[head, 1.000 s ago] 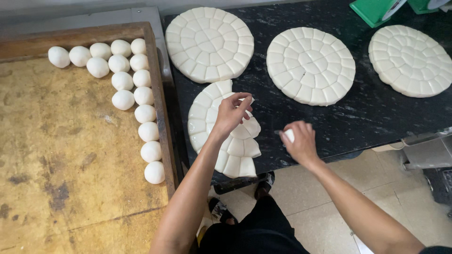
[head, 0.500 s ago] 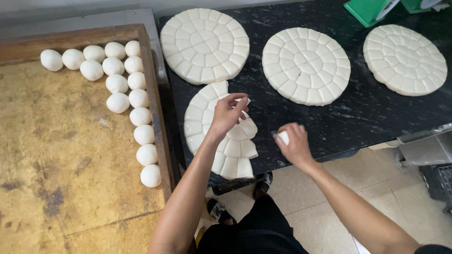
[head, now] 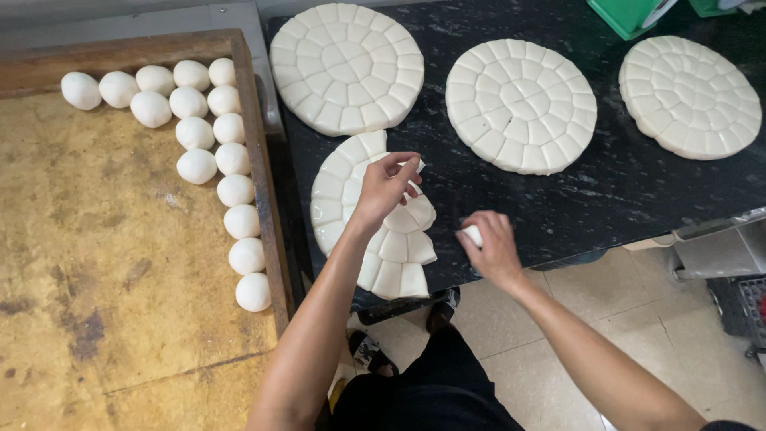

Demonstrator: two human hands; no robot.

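A partly used round of white dough (head: 349, 199), scored into small pieces, lies on the black counter (head: 622, 191). My left hand (head: 387, 187) is over it with the fingers pinched on one dough piece at its right side. Just to the right, my right hand (head: 491, 247) rests on the counter near the front edge, closed around a small white lump of dough (head: 472, 235). Both forearms reach up from the bottom of the view.
Three whole scored dough rounds (head: 347, 68) (head: 520, 104) (head: 690, 96) lie further back on the counter. To the left stands a wooden tray (head: 259, 175) with several rolled dough balls (head: 231, 160) along its top and right edges. Green containers (head: 630, 12) sit at the back right.
My right hand has slid a little to the left along the counter edge with its lump. My left hand stays pinched on a piece over the cut round.
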